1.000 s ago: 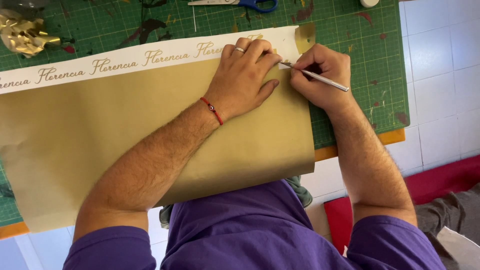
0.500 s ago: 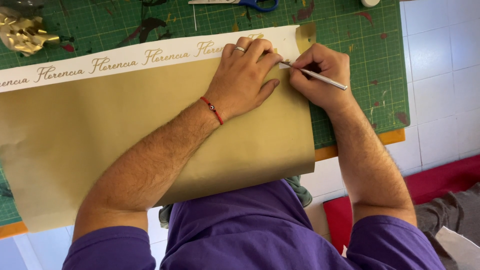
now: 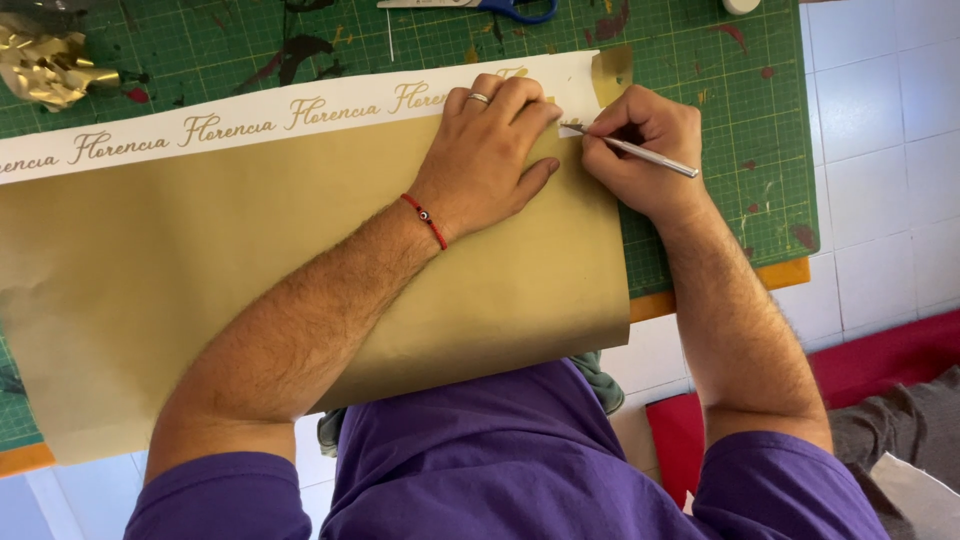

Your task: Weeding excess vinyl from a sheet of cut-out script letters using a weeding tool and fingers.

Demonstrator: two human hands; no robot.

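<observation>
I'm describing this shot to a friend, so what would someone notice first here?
The big gold paper sheet covering the green cutting mat at centre. At its top right, the left hand presses it flat while the right hand holds a thin silver craft knife to the white strip.

Beyond the gold paper sheet (image 3: 300,280), the green cutting mat (image 3: 700,60) lies mostly bare; blue-handled scissors (image 3: 500,8) at its far edge and crumpled gold foil (image 3: 45,65) at its far left corner block passage.
</observation>
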